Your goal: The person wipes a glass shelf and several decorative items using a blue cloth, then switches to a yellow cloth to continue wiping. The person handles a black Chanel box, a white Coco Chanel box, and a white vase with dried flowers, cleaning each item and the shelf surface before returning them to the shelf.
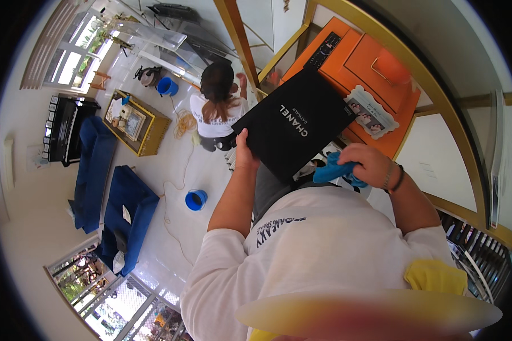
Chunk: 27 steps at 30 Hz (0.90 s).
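My left hand (243, 152) grips the lower left edge of a large flat black book (293, 122) with white lettering, held tilted in front of me. My right hand (368, 163) is closed on a crumpled blue cloth (334, 170), just below the book's right corner. Behind the book stands an orange box stack (361, 62) on a shelf, with a white-framed photo (371, 112) leaning on it and a black remote (323, 50) on top.
Another person in a white shirt (217, 105) crouches on the white floor beyond. Two blue buckets (195, 199) (167, 86), a coiled cord (183, 122), blue sofas (111, 187), a gold glass-topped table (135, 122) and gold shelf rails (438, 96) surround me.
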{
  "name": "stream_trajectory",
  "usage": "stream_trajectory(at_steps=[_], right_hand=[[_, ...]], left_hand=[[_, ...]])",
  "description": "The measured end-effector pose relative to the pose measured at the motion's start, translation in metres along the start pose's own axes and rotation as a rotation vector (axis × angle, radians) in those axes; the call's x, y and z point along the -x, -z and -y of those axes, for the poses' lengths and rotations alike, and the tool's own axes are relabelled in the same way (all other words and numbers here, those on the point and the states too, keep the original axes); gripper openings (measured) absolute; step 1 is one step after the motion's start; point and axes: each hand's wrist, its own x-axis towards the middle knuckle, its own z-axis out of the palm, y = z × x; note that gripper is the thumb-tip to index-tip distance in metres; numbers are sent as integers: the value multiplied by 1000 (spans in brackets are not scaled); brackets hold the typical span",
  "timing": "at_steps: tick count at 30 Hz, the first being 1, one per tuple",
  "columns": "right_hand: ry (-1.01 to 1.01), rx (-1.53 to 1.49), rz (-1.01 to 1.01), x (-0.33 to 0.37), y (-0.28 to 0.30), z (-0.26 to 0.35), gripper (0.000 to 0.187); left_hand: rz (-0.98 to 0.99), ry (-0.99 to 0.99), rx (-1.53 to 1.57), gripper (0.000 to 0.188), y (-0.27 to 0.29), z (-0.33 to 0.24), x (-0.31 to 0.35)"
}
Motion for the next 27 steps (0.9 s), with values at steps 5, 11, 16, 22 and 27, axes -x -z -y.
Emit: stream_trajectory(at_steps=[5,11,16,22,27], right_hand=[[123,-75,-113,52,46,67,30],[327,83,-400,104,96,122,32],[358,265,-682,142,121,147,27],[439,-191,-849,176,172,126,35],[405,-688,-591,149,205,101,36]], left_hand=[[34,-12,-16,41,-16,-4,11],[-74,-15,-25,45,-18,-2,12],[90,-20,-36,50,-19,-1,12],[101,6,-34,49,-14,-1,6],[88,14,-80,51,-4,1,-3]])
